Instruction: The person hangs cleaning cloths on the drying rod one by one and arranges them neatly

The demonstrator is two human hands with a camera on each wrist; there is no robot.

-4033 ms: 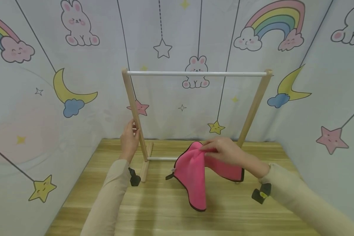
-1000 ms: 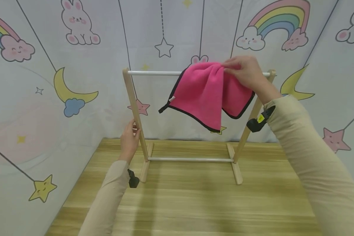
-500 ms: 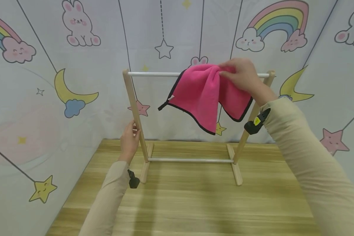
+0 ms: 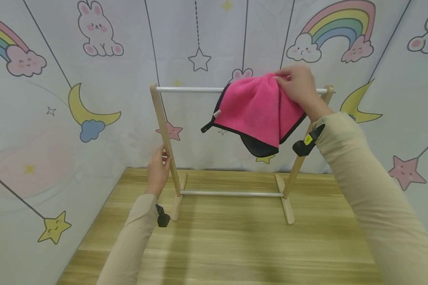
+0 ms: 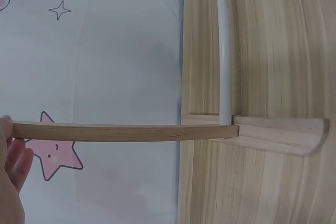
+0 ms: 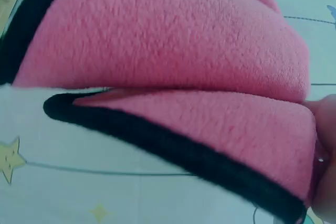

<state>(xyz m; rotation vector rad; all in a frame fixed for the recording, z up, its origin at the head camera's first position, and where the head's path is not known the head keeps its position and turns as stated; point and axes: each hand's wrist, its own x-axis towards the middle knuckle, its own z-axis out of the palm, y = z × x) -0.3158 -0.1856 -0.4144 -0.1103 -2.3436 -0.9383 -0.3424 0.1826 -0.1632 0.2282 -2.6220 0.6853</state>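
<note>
Pink fleece towel: since the earliest frame it has risen from low over the wooden counter to the height of the white top rail; since the last one, a dark flap has come into sight under its front.
Head view, right hand: its grip is pinched on a gathered point of the towel's top fold.
Head view, towel's place: before the top rail, hiding its right-hand part; whether any cloth lies behind the rail, I cannot tell.
Head view, hanging loop: juts from the towel's left corner, near a white tag.
Head view, left hand: its grip is clamped on the left wooden upright, well below the top rail.
Left wrist view, upright: thumb and fingers lie on opposite sides; its other end meets the foot and lower rail.
Right wrist view, pile: short and plush, edged with black binding; the grip is mostly cut off at the margin.
Handling: probably light, limp, hardly slippery and not fragile; it should fold and swing freely.
Best hold: likely the bound edge at two spread points, since one pinch bunches it.
</note>
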